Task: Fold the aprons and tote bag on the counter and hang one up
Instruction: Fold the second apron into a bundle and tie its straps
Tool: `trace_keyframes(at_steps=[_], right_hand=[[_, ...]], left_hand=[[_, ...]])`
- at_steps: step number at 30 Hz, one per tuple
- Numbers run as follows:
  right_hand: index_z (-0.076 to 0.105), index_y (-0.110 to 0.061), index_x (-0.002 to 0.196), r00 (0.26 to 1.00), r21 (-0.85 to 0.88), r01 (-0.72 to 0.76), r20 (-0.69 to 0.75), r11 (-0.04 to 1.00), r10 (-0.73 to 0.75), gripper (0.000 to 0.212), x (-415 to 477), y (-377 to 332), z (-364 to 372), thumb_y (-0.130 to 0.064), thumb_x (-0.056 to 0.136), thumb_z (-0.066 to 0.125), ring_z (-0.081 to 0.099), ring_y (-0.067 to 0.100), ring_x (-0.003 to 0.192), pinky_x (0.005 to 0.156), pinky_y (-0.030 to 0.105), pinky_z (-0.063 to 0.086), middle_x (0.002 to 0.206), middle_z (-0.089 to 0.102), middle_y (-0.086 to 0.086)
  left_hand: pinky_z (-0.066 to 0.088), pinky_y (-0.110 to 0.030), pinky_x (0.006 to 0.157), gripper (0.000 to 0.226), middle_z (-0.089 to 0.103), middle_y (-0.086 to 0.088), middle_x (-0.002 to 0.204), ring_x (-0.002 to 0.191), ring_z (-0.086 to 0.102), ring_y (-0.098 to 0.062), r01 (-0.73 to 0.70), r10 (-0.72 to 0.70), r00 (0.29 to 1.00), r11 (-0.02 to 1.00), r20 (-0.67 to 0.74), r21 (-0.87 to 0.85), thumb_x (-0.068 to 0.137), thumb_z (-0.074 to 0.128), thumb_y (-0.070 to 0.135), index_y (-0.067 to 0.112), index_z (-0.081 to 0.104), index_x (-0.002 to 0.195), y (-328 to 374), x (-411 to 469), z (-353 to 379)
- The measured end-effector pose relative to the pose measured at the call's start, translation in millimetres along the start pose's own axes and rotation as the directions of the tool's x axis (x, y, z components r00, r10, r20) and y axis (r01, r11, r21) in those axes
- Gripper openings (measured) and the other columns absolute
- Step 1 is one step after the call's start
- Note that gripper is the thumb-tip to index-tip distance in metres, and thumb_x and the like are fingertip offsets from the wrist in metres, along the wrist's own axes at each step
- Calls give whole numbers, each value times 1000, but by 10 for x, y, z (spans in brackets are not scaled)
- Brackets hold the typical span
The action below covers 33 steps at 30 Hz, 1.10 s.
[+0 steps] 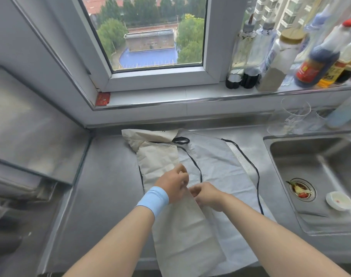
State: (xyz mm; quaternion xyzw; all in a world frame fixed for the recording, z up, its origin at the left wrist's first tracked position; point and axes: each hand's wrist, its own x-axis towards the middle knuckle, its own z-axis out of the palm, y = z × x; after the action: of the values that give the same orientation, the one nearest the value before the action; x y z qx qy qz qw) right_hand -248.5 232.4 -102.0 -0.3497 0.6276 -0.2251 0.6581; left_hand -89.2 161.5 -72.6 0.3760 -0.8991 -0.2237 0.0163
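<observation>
Both hands meet over the stainless-steel counter (102,176): the left hand (173,185), with a light-blue wristband (153,199), and the right hand (207,194) each pinch the edge of a long, folded beige cloth apron (182,226). It lies on a flat white apron (220,172) with thin black straps (256,172), beside the steel sink (314,156). A crumpled beige tote bag (148,136) sits at the counter's back edge.
</observation>
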Motion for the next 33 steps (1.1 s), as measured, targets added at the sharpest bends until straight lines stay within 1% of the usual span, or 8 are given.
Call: trace_keyframes(at_steps=[2, 4, 8, 12, 17, 24, 29, 33], right_hand=[[72, -5, 98, 999, 98, 5, 44, 995, -9, 27, -100, -55, 9, 9, 78, 60, 68, 18, 79, 63, 28, 54, 95, 73, 9], [67, -10, 89, 978, 162, 29, -209, 986, 5, 19, -137, -67, -88, 5, 83, 58, 68, 18, 68, 52, 26, 46, 91, 71, 7], [66, -20, 93, 835, -167, -17, -545, 986, -78, 32, -198, 111, -363, 1, 82, 44, 63, 19, 90, 71, 27, 48, 103, 67, 2], [66, -25, 105, 809, -462, -107, -555, 880, -193, 39, -331, 384, -527, -1, 81, 45, 50, 24, 117, 98, 35, 43, 122, 57, 3], [56, -25, 129, 714, -621, -249, -636, 743, -292, 43, -659, 722, -778, -15, 88, 53, 36, 24, 133, 105, 41, 31, 140, 45, 2], [10, -34, 156, 910, -783, -257, -393, 566, -132, 79, -806, 1073, -684, -51, 89, 50, -11, 25, 151, 120, 48, 4, 164, -11, 7], [11, -31, 156, 931, -837, -170, -309, 520, -193, 75, -558, 966, -388, -47, 94, 49, -8, 28, 151, 121, 46, 3, 165, -9, 5], [51, -27, 135, 823, -732, -105, -444, 674, -354, 39, -457, 850, -311, -31, 97, 52, 21, 26, 145, 112, 45, 27, 157, 27, 4]], left_hand=[[46, -30, 69, 14, 39, 5, 140, 80, 58, -27, 94, -94, 995, 996, -14, 4, 86, 52, 15, 19, 61, 95, 77, -54, 4], [41, -27, 72, 37, 19, 10, 152, 99, 58, -25, 197, -198, 980, 980, -7, -12, 86, 49, 6, 28, 54, 116, 142, -91, 54], [44, -35, 91, 69, 4, 7, 157, 129, 39, -25, 407, -409, 909, 913, 80, 44, 85, 52, 10, 35, 24, 143, 260, -187, 259], [30, -47, 111, 69, 5, 1, 159, 146, 9, -27, 354, -412, 837, 910, 360, 217, 89, 56, 38, 28, 22, 149, 306, -245, 500], [32, -51, 101, 61, 16, 1, 154, 140, 18, -27, 500, -544, 819, 833, 182, 237, 89, 53, 43, 33, 27, 144, 536, -111, 582], [13, -69, 108, 111, -36, 6, 154, 143, -28, -33, 540, -588, 714, 808, 380, 236, 75, 59, 67, 40, -20, 148, 549, -165, 819], [13, -67, 111, 112, -28, 9, 157, 146, -21, -27, 515, -576, 736, 817, 355, 259, 72, 64, 65, 42, -14, 150, 116, -83, 525], [17, -52, 114, 108, -4, -1, 161, 148, 1, -26, 456, -532, 819, 831, 214, 320, 69, 65, 64, 31, 5, 153, 79, -73, 471]])
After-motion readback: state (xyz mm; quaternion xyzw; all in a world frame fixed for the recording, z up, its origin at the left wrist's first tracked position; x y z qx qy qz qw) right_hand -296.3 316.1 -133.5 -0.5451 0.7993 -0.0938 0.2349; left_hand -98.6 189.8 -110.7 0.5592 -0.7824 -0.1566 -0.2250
